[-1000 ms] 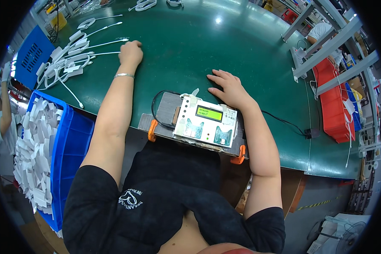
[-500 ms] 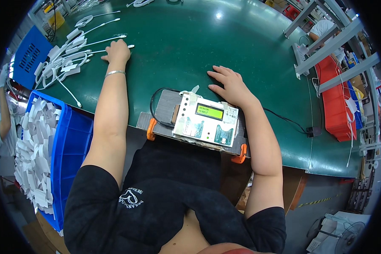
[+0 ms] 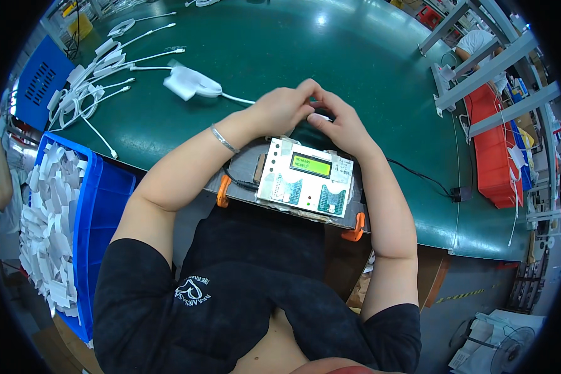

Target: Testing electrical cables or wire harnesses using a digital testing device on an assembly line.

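Green tabletop (image 3: 380, 81): cable pile (image 3: 108, 62) left, display unit (image 3: 306, 177) nearer; left hand (image 3: 285, 109) and right hand (image 3: 344, 124) pinch 1 white cable (image 3: 212, 89).

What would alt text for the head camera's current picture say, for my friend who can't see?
A person's left hand and right hand are close together over a green table, a white cable running into the left. Nearer the body sits a white box with a lit screen. More cables lie at the left, beyond a blue bin of white strips.

Red bin (image 3: 487, 157), grey frame (image 3: 487, 76), perhaps a fan (image 3: 512, 350)
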{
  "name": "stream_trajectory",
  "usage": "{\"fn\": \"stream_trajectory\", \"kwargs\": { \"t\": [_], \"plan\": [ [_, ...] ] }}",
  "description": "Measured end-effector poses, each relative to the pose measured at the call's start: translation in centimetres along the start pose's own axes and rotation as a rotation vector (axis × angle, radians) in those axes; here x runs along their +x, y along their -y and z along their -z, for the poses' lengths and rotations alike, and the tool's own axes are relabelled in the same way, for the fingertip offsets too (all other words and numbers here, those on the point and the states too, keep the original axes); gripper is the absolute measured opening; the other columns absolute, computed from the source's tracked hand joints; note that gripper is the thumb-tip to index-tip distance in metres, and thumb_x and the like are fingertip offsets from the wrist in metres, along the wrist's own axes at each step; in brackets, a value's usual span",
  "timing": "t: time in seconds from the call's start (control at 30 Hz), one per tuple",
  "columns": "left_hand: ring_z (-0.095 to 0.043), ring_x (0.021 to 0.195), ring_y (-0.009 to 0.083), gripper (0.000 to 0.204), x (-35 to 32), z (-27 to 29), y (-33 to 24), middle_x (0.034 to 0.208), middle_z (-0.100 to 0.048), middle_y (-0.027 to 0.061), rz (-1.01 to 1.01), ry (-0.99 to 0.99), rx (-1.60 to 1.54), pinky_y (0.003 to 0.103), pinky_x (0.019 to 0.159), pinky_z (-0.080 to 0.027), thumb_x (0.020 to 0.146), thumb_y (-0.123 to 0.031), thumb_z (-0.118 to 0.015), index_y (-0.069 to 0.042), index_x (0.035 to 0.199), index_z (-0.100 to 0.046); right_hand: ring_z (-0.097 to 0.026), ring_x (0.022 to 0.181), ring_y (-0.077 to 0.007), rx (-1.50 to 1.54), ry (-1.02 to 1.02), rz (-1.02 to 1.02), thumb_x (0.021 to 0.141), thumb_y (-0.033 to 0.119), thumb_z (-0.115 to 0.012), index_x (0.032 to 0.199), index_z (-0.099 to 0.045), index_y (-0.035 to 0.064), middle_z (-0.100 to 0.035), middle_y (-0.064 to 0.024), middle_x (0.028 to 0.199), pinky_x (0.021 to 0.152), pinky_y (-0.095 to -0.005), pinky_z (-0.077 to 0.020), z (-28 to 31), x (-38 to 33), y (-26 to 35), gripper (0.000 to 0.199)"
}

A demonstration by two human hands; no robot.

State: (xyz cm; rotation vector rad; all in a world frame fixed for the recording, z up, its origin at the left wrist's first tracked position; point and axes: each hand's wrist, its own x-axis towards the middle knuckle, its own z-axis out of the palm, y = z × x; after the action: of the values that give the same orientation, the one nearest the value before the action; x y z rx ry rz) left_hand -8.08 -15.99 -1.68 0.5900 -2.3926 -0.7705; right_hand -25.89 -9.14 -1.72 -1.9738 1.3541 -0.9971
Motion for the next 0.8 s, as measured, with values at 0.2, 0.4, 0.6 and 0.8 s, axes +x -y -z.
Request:
{"fn": "stream_trajectory", "kwargs": {
  "t": [0.2, 0.4, 0.6, 0.8],
  "plan": [
    [-0.06, 0.064, 0.0237, 0.022, 0.0, 0.4, 0.3, 0.073, -0.059, 0.0101, -0.004, -0.137, -0.11, 0.031, 0.062, -0.046, 0.088, -0.009, -0.055, -0.005, 0.106, -0.043, -0.059, 0.079, -0.0115, 0.318, 0.002, -0.256, 0.092, 0.015, -0.055, 0.112, -0.061, 0.0014, -0.063, -0.0051, 0.087, 0.073, -0.0243, -0.0488, 0.1, 0.2, 1.0, 0.025],
    [-0.057, 0.094, 0.0266, 0.03, 0.0, 1.6, 1.7, 0.096, -0.06, 0.0118, -0.119, -0.318, 0.217, 0.036, 0.08, -0.046, 0.083, -0.012, -0.061, -0.006, 0.111, -0.054, -0.058, 0.072, -0.0099, 0.367, -0.264, -0.127, 0.092, 0.014, -0.054, 0.102, -0.063, -0.0006, -0.062, -0.0041, 0.08, 0.068, -0.0233, -0.0484, 1.0, 0.4, 0.4, 0.02],
    [-0.038, 0.125, 0.0315, 0.053, -0.3, 4.1, 4.4, 0.132, -0.044, 0.0125, 0.093, -0.535, 0.614, 0.05, 0.098, -0.036, 0.08, -0.021, -0.065, -0.016, 0.129, -0.046, -0.056, 0.067, -0.0084, 0.417, -0.845, -0.085, 0.094, 0.014, -0.052, 0.107, -0.057, 0.0005, -0.061, -0.0048, 0.08, 0.064, -0.0207, -0.0468, 5.0, 0.4, -2.4, 0.02],
    [-0.024, 0.135, 0.0376, 0.058, -0.8, 4.5, 6.3, 0.142, -0.035, 0.0118, 0.632, -0.162, 0.73, 0.069, 0.102, -0.017, 0.083, -0.032, -0.063, -0.019, 0.134, -0.039, -0.058, 0.066, -0.0097, 0.357, -1.129, -0.127, 0.093, 0.012, -0.051, 0.112, -0.054, 0.0004, -0.062, -0.0067, 0.082, 0.061, -0.0208, -0.0469, 8.6, -0.4, -6.1, 0.022]
  ]
}}
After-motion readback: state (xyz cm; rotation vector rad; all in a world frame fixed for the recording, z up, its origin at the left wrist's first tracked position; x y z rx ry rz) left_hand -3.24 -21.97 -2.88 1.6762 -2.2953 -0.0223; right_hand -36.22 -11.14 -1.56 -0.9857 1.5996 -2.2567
